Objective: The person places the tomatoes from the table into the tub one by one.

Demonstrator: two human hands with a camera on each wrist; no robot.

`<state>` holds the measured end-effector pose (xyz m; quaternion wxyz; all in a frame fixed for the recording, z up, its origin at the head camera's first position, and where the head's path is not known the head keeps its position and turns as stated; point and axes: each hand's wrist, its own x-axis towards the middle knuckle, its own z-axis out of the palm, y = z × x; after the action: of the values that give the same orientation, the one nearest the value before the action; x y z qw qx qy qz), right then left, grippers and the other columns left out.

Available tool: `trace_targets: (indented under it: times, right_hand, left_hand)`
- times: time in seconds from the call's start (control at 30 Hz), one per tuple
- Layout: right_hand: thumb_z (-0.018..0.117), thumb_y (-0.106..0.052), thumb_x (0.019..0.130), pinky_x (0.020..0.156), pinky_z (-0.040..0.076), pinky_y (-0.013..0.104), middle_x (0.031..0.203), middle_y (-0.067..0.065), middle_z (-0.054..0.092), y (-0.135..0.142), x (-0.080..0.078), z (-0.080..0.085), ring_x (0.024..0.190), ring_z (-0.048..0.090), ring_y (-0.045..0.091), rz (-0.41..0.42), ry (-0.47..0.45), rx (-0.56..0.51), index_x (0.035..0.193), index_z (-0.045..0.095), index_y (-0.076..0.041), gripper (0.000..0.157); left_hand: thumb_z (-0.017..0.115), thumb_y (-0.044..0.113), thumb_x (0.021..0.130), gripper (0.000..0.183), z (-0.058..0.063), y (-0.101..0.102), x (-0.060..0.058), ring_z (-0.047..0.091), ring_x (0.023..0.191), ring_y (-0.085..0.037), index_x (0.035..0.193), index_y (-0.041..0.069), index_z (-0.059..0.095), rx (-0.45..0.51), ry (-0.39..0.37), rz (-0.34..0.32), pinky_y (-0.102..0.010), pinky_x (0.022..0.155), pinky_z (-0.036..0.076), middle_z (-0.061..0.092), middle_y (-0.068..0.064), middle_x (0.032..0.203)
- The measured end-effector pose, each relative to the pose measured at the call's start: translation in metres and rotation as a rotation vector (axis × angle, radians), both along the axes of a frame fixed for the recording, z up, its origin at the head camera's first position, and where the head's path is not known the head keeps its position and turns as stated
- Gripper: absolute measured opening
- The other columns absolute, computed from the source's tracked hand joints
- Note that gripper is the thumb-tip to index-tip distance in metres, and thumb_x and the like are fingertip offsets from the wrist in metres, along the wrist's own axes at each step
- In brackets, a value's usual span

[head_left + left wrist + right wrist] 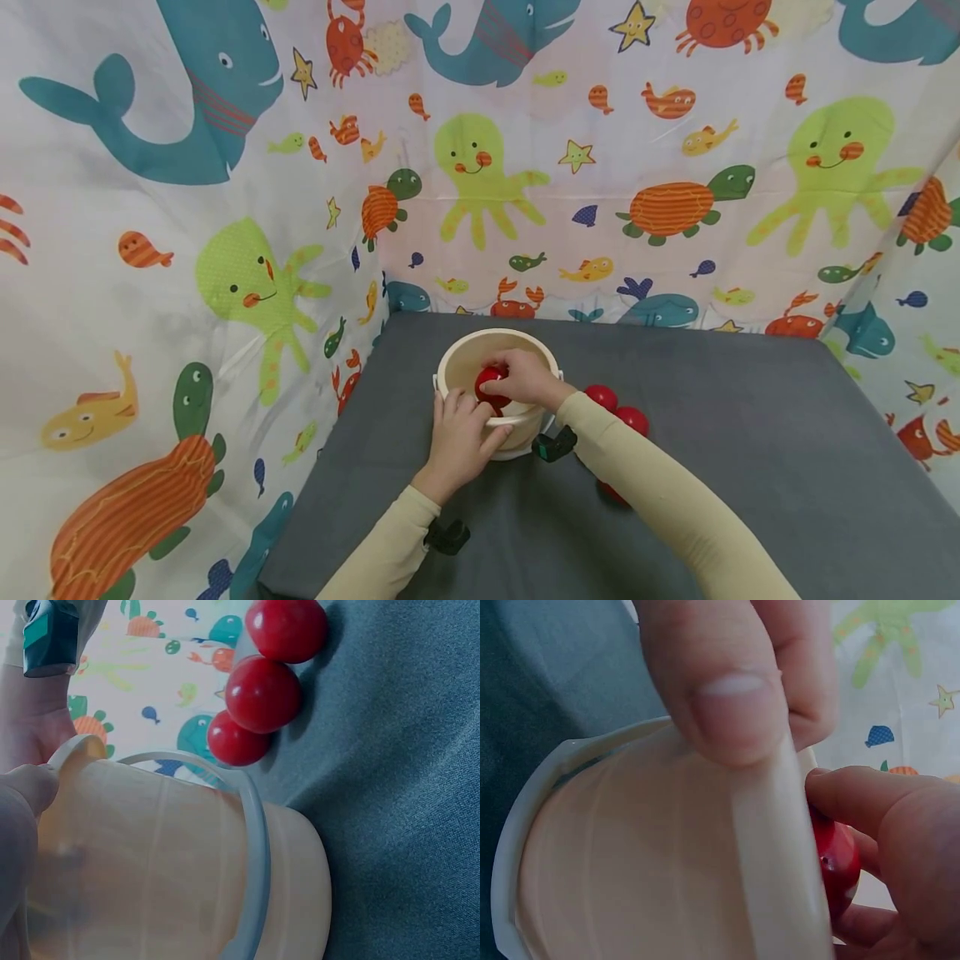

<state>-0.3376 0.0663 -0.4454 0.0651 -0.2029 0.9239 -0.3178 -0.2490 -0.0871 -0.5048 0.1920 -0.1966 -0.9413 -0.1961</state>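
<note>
A cream plastic bucket (507, 438) with a white handle (259, 870) stands on the dark grey cloth. My left hand (462, 433) grips its near rim, thumb outside and fingers over the edge, as the right wrist view also shows. Inside the bucket's mouth my right hand (528, 379) holds a shiny red ball (487, 382) between thumb and fingers. A bit of another red thing shows lower in the bucket, mostly hidden by my left fingers. To the right of the bucket lie several red balls (262, 694), partly behind my right sleeve in the head view.
The dark grey cloth (750, 433) covers the flat surface. Behind it and to both sides hang white curtains (540, 208) printed with sea animals. Black bands with small devices (555, 444) sit on both wrists.
</note>
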Motion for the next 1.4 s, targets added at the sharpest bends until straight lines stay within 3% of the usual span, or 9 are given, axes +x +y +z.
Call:
trace_targets:
  times: [0.23,0.57,1.03,1.23,1.4]
  right_hand:
    - [0.079,-0.024,0.087,0.082,0.061,0.032,0.116,0.008,0.074,0.002,-0.001,-0.001,0.098,0.062,0.022,0.035,0.017,0.03,0.126,0.071,-0.014,0.041]
    - [0.077,-0.021,0.087,0.092,0.06,0.039,0.119,0.01,0.075,0.005,0.001,0.0,0.11,0.069,0.028,0.035,0.008,0.0,0.123,0.072,-0.011,0.037]
    - [0.075,-0.02,0.089,0.097,0.059,0.043,0.119,0.012,0.075,0.013,0.003,0.003,0.11,0.071,0.03,0.026,0.04,-0.01,0.123,0.072,-0.009,0.036]
    - [0.074,-0.024,0.091,0.093,0.06,0.046,0.129,0.019,0.07,0.035,0.003,0.019,0.114,0.069,0.035,-0.049,0.01,-0.107,0.129,0.068,-0.007,0.042]
    - [0.073,-0.027,0.094,0.083,0.063,0.042,0.138,0.022,0.063,0.075,0.001,0.033,0.12,0.067,0.038,-0.15,-0.047,-0.228,0.137,0.061,-0.008,0.049]
  left_hand:
    - [0.066,0.044,0.095,0.03,0.001,0.002,0.0,0.047,0.128,-0.037,0.094,0.014,0.067,0.003,0.045,-0.012,-0.076,0.113,0.026,0.066,-0.012,0.105]
    - [0.066,0.045,0.095,0.033,0.001,0.004,-0.002,0.047,0.131,-0.038,0.096,0.012,0.068,-0.004,0.038,-0.008,-0.076,0.114,0.025,0.066,-0.014,0.109]
    - [0.066,0.045,0.095,0.033,0.0,0.007,-0.002,0.047,0.13,-0.037,0.095,0.012,0.068,0.003,0.037,-0.015,-0.077,0.113,0.026,0.067,-0.013,0.106]
    - [0.068,0.045,0.093,0.032,-0.002,0.006,-0.002,0.048,0.129,-0.037,0.095,0.013,0.07,0.013,0.037,0.004,-0.076,0.113,0.026,0.067,-0.011,0.104]
    - [0.069,0.044,0.091,0.031,-0.005,0.003,-0.001,0.048,0.127,-0.036,0.092,0.013,0.068,0.024,0.065,0.003,-0.076,0.113,0.026,0.067,-0.011,0.101]
